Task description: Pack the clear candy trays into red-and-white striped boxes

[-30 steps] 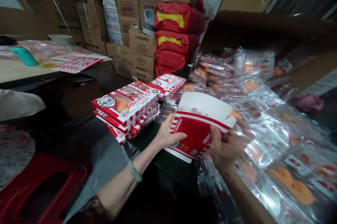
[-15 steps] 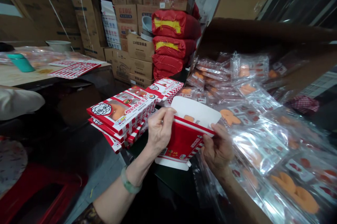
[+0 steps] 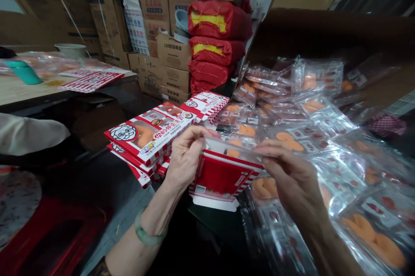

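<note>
I hold a red-and-white striped carton upright in front of me. My left hand grips its left top corner with the fingers closed around it. My right hand pinches the white top flap, which is folded down nearly flat over the opening. An orange item in clear wrap shows just under the flap. To the left stands a stack of finished striped boxes.
A large carton on the right is filled with clear packets of orange items. Another striped box lies behind the stack. Red sacks and cardboard boxes stand at the back. A table and a red stool are on the left.
The carton's white top flap, upright a second ago, has been folded down. Both my hands have moved up to its top edge.
</note>
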Demonstrator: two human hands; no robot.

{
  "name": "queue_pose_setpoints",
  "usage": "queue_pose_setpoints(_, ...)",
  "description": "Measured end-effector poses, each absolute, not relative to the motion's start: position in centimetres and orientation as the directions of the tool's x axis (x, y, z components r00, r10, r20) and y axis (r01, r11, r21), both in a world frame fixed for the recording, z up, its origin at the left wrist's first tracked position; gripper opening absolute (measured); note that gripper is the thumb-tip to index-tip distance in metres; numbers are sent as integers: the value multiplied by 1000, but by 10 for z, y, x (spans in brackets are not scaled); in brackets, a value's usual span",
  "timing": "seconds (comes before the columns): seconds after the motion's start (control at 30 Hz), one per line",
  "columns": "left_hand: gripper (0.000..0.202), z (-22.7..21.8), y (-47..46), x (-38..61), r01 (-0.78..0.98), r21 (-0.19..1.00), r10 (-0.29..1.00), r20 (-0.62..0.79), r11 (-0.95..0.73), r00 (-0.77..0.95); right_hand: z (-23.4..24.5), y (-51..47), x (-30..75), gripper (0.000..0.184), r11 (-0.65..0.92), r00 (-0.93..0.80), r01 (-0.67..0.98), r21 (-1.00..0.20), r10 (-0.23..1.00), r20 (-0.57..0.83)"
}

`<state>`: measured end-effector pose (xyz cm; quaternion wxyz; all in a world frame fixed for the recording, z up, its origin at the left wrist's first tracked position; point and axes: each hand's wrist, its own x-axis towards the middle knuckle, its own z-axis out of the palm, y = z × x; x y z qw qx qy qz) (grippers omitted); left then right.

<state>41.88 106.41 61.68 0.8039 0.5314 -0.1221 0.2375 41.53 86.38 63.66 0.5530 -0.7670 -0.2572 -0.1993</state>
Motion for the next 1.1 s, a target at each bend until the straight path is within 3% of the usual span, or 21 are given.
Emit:
queue_pose_setpoints(0.1,18,617,1060,420,-604,750,349,509,269,787,641,863,407,24,-467,597,762,-448,241,765)
queue_pose_setpoints(0.17,18,616,1058,420,-611,732,403,483,301,777,644,860,402,30,-471,562,800,-372,372,739)
queue_pose_setpoints(0.27,17,615,1057,419,-617,708,419,472,344,776,648,855,400,30,-432,616,785,-444,466,635)
queue_pose_setpoints(0.4,15,617,1062,413,-641,760,353,574,105,738,644,855,406,12,-423,717,691,-585,300,630)
queue_pose_setpoints(0.53,18,619,1067,407,-595,802,203,591,-43,781,636,861,409,19,-530,699,675,-512,238,675)
queue_pose_setpoints(0.63,14,616,1065,404,-593,803,261,585,-54,768,637,865,407,15,-588,647,685,-429,220,730)
queue_pose_setpoints(0.77,14,615,1061,405,-550,835,373,504,19,779,647,873,399,8,-575,642,696,-430,229,732)
queue_pose_setpoints(0.9,14,617,1065,408,-511,836,305,442,202,844,652,880,394,11,-564,663,691,-451,247,707)
queue_pose_setpoints(1.1,16,614,1074,415,-559,774,173,532,297,829,630,877,395,25,-545,544,773,-323,310,779)
